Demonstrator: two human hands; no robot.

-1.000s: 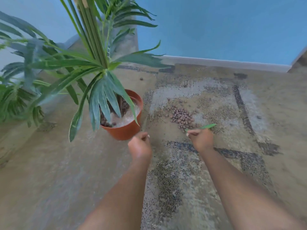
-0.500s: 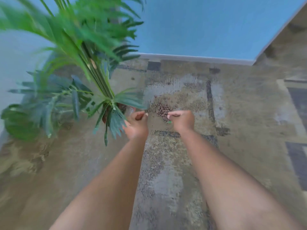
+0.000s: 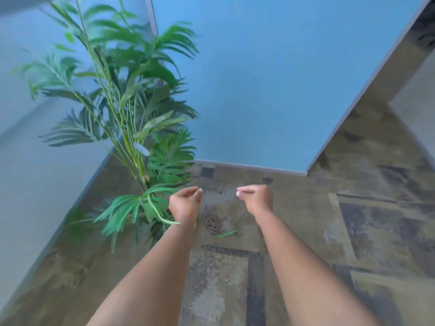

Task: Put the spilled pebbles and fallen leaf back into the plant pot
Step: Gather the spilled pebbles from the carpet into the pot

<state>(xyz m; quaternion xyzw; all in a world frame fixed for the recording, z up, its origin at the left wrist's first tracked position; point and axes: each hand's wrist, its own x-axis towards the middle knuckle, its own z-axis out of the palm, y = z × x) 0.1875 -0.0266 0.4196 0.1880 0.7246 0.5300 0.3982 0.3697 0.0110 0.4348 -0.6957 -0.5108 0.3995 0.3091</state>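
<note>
I have stood up, so the patchy brown carpet floor [image 3: 353, 220] looks far away now. My right hand [image 3: 255, 200] has let go of the thin green fallen leaf [image 3: 225, 234], which lies beside the little pile of brown pebbles [image 3: 214, 223]. Both hands, my left hand [image 3: 186, 203] too, have lifted up, fingers curled loosely.

Your left hand [image 3: 186, 204] and right hand [image 3: 255, 200] hover loosely curled above the pebbles [image 3: 214, 224] and leaf [image 3: 225, 234] on the carpet [image 3: 353, 231].
</note>
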